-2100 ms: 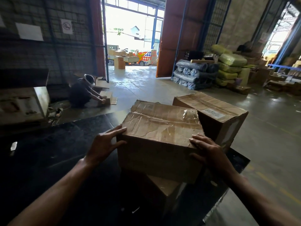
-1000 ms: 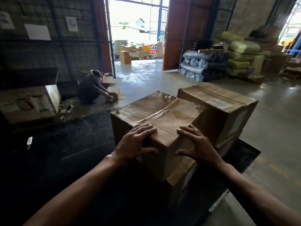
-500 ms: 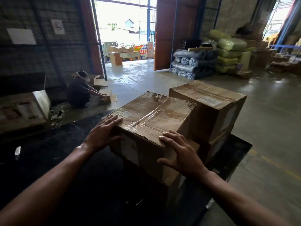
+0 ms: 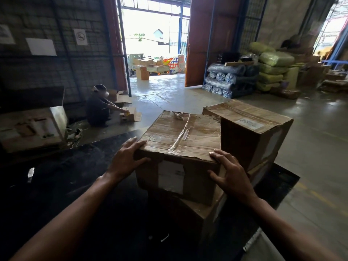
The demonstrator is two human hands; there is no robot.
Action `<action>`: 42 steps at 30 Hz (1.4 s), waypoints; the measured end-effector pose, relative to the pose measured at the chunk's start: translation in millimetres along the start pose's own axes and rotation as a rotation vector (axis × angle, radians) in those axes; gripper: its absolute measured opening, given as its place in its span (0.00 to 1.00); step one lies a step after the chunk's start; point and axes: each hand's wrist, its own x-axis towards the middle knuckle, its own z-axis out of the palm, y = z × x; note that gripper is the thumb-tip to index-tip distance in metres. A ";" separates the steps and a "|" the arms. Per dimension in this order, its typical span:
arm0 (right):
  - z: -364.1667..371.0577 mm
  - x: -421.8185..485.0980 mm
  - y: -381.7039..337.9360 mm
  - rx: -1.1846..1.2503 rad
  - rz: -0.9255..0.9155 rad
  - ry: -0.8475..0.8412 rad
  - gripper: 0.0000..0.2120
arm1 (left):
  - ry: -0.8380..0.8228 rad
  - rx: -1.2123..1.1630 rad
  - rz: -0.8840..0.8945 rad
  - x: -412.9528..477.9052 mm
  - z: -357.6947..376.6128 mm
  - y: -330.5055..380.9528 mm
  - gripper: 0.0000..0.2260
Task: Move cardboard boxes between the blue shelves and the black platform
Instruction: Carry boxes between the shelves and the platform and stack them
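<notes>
In the head view, the top cardboard box point(image 4: 180, 140) sits straight ahead at twelve o'clock. It is stacked on a lower box point(image 4: 205, 208), which stands on the black platform point(image 4: 79, 185). The left hand point(image 4: 126, 161) grasps the near corner at about eight o'clock of the box, with its fingers curved over the top edge and its thumb across the front face. The right hand point(image 4: 230, 176) is at the four o'clock corner, where its spread, fairly straight fingers press the edge rather than wrap round it. Both hands are equally near, one at each end of the front face, so a shove or lift would likely go away toward twelve o'clock. The taped seam on the lid, probably the long axis, runs from six toward twelve o'clock and tips slightly to one. At two o'clock a neighbouring box point(image 4: 250, 129) stands close against the right side, though it cannot be told whether the two touch. The top box looks worn, with a creased lid, ragged flap edges, wrinkled clear tape and a pale label on its front face. A crouching person point(image 4: 98, 110) works at ten o'clock, well apart.
</notes>
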 end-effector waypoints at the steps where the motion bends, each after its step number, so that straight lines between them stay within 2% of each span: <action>1: 2.3 -0.9 -1.9 -0.009 -0.003 -0.001 0.28 | -0.023 -0.050 -0.043 0.0 -1.3 1.3 0.32; 5: 2.1 0.9 -2.5 -0.024 0.008 0.003 0.29 | 0.021 -0.148 -0.070 -8.7 2.2 13.9 0.33; 11: -10.5 14.6 19.9 0.003 0.199 -0.007 0.36 | 0.113 -0.218 -0.068 -31.5 8.0 40.6 0.29; 13: -11.3 18.5 28.4 0.004 0.204 -0.024 0.39 | 0.069 -0.277 -0.100 -30.9 9.5 44.9 0.33; 17: -13.1 33.3 42.2 0.043 0.130 -0.111 0.44 | -0.147 -0.420 -0.209 -19.9 15.7 52.2 0.41; 19: -16.3 43.7 55.6 0.084 0.112 -0.157 0.46 | -0.099 -0.485 -0.262 -13.5 22.1 58.7 0.42; 23: -25.1 66.3 91.5 0.150 0.117 -0.290 0.52 | 0.045 -0.503 -0.376 -12.1 44.1 91.5 0.36; 30: -47.3 112.8 141.2 0.107 -0.029 -0.547 0.62 | 0.202 -0.460 -0.565 -41.8 77.3 169.7 0.46; 32: -50.9 125.3 146.6 0.084 -0.079 -0.619 0.64 | 0.274 -0.421 -0.607 -51.2 89.2 199.4 0.45; 36: -61.9 141.0 159.2 0.065 -0.144 -0.683 0.61 | 0.399 -0.415 -0.666 -57.8 113.5 253.0 0.44; 40: -69.3 148.1 169.7 0.047 -0.182 -0.715 0.66 | 0.449 -0.372 -0.696 -55.3 127.3 289.4 0.44; 42: -72.4 151.4 176.1 0.041 -0.182 -0.720 0.66 | 0.459 -0.356 -0.690 -53.9 133.9 297.7 0.44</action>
